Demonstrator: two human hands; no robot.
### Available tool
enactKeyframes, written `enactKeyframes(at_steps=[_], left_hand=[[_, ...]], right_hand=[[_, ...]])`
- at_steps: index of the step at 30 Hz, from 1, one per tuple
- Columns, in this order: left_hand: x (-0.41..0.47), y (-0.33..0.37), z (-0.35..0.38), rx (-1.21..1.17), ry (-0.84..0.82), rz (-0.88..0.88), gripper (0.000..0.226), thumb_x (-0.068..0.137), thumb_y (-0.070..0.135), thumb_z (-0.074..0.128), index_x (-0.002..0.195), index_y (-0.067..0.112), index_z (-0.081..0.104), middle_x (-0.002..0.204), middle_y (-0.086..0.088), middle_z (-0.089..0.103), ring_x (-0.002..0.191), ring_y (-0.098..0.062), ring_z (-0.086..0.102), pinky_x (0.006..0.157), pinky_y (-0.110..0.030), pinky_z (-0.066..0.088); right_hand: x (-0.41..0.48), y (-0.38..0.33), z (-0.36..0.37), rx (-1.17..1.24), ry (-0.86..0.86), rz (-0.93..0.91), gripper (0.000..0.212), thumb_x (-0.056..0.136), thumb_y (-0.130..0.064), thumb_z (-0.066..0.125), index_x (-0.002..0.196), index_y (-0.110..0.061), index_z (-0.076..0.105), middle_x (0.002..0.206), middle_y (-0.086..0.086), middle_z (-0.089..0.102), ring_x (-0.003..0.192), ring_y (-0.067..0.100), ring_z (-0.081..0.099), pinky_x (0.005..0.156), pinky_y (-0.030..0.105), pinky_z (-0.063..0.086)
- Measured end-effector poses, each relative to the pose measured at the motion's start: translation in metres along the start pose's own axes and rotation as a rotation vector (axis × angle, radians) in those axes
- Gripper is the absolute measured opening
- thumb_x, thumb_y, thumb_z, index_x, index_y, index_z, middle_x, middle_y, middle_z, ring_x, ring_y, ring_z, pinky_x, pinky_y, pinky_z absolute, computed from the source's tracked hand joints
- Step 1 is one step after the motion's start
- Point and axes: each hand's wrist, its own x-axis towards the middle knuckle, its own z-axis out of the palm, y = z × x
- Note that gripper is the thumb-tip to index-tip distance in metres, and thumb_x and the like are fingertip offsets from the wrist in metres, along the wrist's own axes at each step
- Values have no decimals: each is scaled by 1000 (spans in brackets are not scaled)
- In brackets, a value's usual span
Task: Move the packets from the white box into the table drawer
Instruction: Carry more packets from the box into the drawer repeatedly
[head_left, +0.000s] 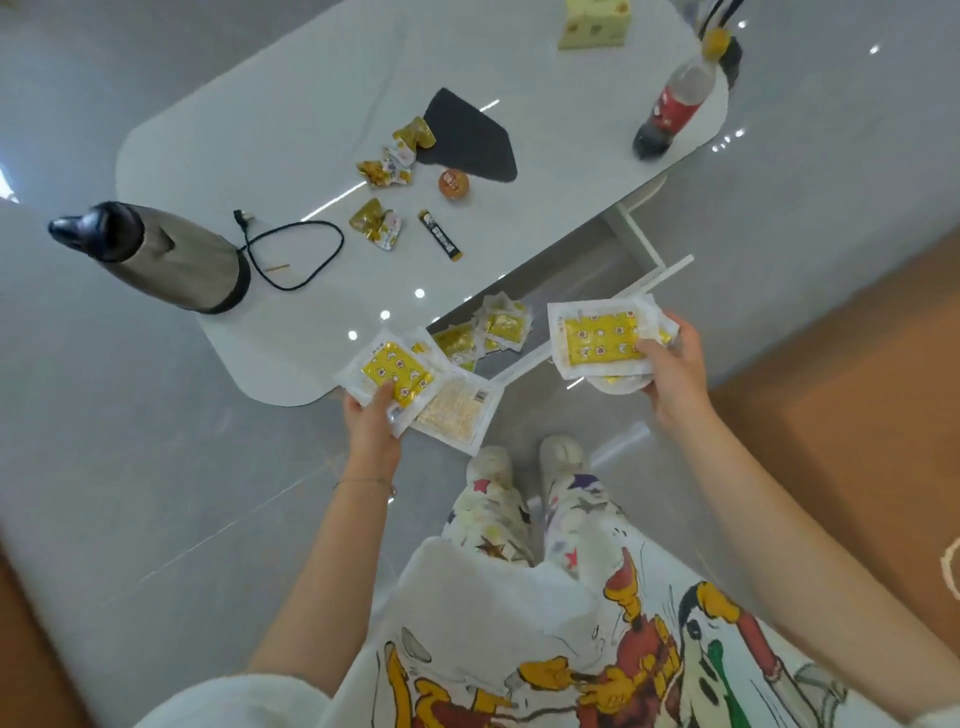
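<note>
My left hand (370, 422) grips a small stack of white packets with yellow printed centres (400, 375), thumb on top, held over the table's near corner. My right hand (670, 364) holds another stack of the same packets (597, 338) just above the front of the open table drawer (649, 244). Several more yellow and white packets (488, 332) lie inside the drawer at its left end. The white box is not in view.
On the white table (291, 130) stand a steel kettle (161, 254) with its black cord (301, 249), crumpled wrappers (387, 169), a dark sachet stick (441, 235), a small orange jar (453, 184), a black mat (465, 137), a cola bottle (675, 104) and a pale carton (595, 23). A brown surface (857, 415) lies at right.
</note>
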Motion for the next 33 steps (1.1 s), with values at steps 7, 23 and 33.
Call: enactKeyframes(at_steps=[7, 23, 33], left_hand=[[106, -77, 36, -29, 99, -149, 25, 95, 6, 55, 115, 21, 48, 115, -7, 62, 106, -27, 61, 88, -48, 53], [366, -229, 103, -65, 198, -163, 48, 84, 26, 72, 126, 34, 48, 125, -3, 62, 109, -25, 63, 94, -50, 51], [336, -208, 107, 198, 179, -22, 64, 83, 26, 71, 140, 18, 43, 135, -6, 55, 122, -24, 54, 105, -44, 44]], right_hand=[[135, 75, 42, -167, -53, 136, 43, 90, -1, 57, 118, -32, 48, 110, 1, 62, 87, 14, 64, 51, 21, 52], [428, 208, 121, -126, 71, 143, 48, 87, 5, 52, 127, -20, 46, 123, 8, 60, 104, 25, 65, 74, 33, 59], [399, 197, 124, -625, 1, -53, 73, 85, -14, 68, 147, -24, 31, 147, 5, 39, 133, 23, 41, 106, 33, 39]])
